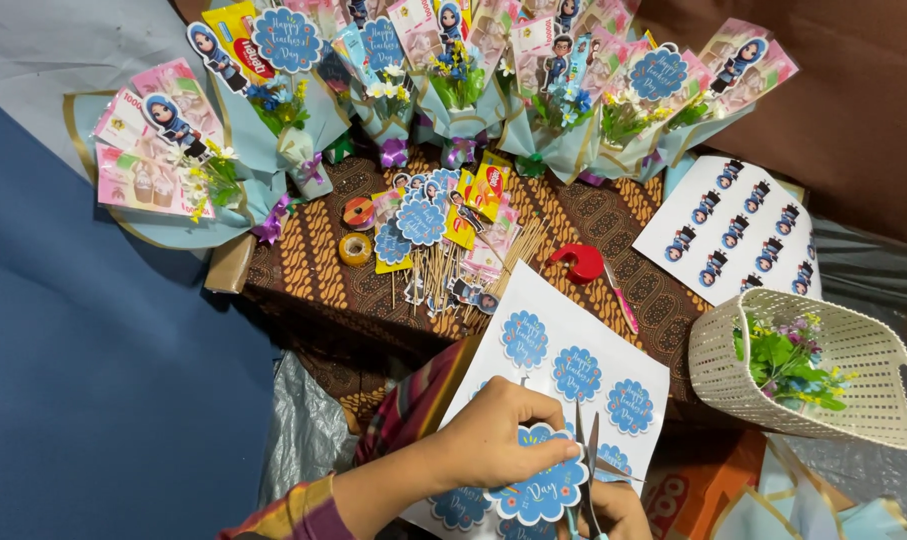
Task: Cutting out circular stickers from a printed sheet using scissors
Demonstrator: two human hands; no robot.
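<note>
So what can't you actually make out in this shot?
- Head view: right hand, mostly cut off by the bottom edge and hidden behind the scissors.
- Blue scalloped cutout: its upper part is covered by the left hand.
- White basket: only flower tops show; its wall hides the rest.

Right hand (613,508) cut off by the lower edge, only its knuckles showing below the left hand (498,433); scissors (588,470) visible as blades only, handles hidden in that grip; scalloped blue cutout (541,490) partly covered by the left fingers (533,452); printed sheet (573,340) runs under both hands and off the lower edge; far above the hands, the topmost bouquets (453,60) are cropped by the upper edge; right of the hands, basket (773,385) contents too jumbled to tell apart.
</note>
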